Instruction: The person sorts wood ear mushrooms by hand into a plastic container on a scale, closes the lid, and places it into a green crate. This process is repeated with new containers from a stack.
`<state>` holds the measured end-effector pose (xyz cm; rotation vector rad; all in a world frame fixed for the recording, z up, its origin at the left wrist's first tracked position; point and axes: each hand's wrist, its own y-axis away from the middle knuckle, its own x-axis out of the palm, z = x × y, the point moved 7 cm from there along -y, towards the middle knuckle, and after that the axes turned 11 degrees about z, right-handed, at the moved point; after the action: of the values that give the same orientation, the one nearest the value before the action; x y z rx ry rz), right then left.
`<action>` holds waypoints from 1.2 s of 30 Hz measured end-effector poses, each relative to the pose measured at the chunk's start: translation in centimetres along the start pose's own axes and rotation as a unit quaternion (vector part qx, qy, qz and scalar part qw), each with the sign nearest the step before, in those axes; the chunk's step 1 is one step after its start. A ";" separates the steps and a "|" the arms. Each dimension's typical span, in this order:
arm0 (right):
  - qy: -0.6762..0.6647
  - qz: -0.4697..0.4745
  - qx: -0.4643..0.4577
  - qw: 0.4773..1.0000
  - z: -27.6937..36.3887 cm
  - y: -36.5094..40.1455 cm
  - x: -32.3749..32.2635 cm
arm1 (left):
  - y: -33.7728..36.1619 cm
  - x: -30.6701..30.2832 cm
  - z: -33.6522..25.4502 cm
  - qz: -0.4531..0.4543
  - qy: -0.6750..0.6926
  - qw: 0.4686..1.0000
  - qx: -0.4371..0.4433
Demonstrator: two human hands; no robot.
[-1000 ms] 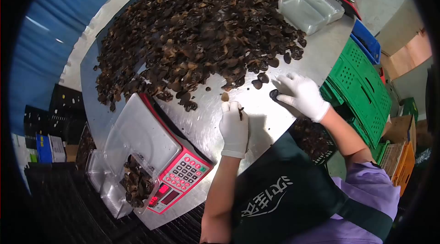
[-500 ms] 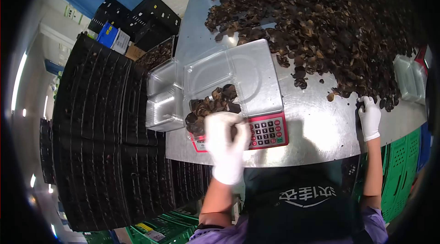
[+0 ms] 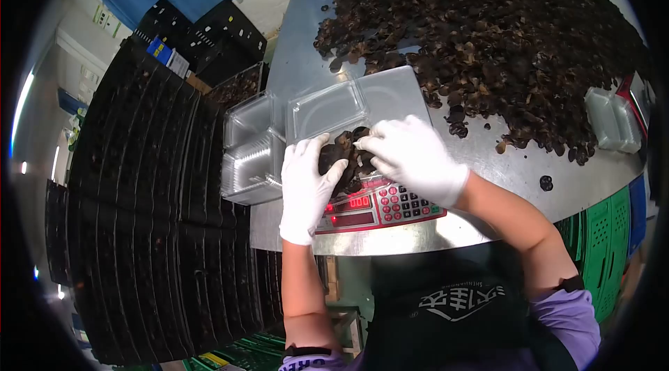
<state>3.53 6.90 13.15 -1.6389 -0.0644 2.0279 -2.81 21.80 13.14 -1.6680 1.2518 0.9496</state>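
Observation:
My left hand (image 3: pixel 306 186), in a white glove, curls around the left side of a heap of dark brown mushrooms (image 3: pixel 341 151). From the right, my gloved right hand (image 3: pixel 414 158) closes its fingers on the same mushrooms. They lie in a clear plastic box whose open lid (image 3: pixel 326 111) rests flat behind it. Most of the box bottom is hidden by the mushrooms and both hands. Beneath is a red weighing scale (image 3: pixel 401 209) with a steel platform, a keypad and lit red digits.
Left of the scale are stacked clear boxes (image 3: pixel 252 151). A big spread of dark mushrooms (image 3: pixel 488 43) covers the back and right of the metal table (image 3: pixel 296 36). More clear boxes (image 3: pixel 613 120) stand at far right. Black crates (image 3: pixel 132 197) rise on the left; green crates (image 3: pixel 606 245) are lower right.
My right hand has come from the right side of the table to the box on the scale. My left hand has shifted left, beside the mushrooms. A few dark pieces now lie where my right hand was.

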 end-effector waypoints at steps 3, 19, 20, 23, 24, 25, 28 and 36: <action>-0.021 -0.018 -0.015 1.000 -0.2 0.3 0.3 | 1.5 -0.5 0.5 -0.046 0.016 0.999 0.004; 0.189 -0.031 0.424 0.885 -16.2 34.5 1.6 | 7.5 10.6 -14.4 -0.023 0.204 0.937 0.284; 0.168 -0.033 0.442 0.881 -16.8 34.8 1.5 | 7.3 12.1 -15.5 0.016 0.202 0.935 0.291; 0.140 -0.088 0.449 0.878 -18.1 35.3 0.3 | 7.0 14.8 -17.7 0.080 0.199 0.924 0.316; 0.046 -0.150 0.451 0.879 -17.8 34.8 -0.4 | 7.2 15.8 -17.9 0.113 0.184 0.927 0.308; -0.032 -0.217 0.452 0.865 -17.4 34.7 -2.0 | 7.2 16.4 -18.3 0.145 0.177 0.922 0.314; 0.005 -0.250 0.433 0.866 -17.3 33.0 -4.3 | 7.0 15.6 -18.5 0.100 0.227 0.914 0.320; 0.068 -0.120 0.468 0.873 -21.3 29.9 -1.1 | 5.2 21.4 -20.3 0.220 0.200 0.921 0.252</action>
<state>12.33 -25.30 -2.15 -1.0501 0.6370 1.3724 -1.30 -5.23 0.39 -1.2172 2.0104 0.4652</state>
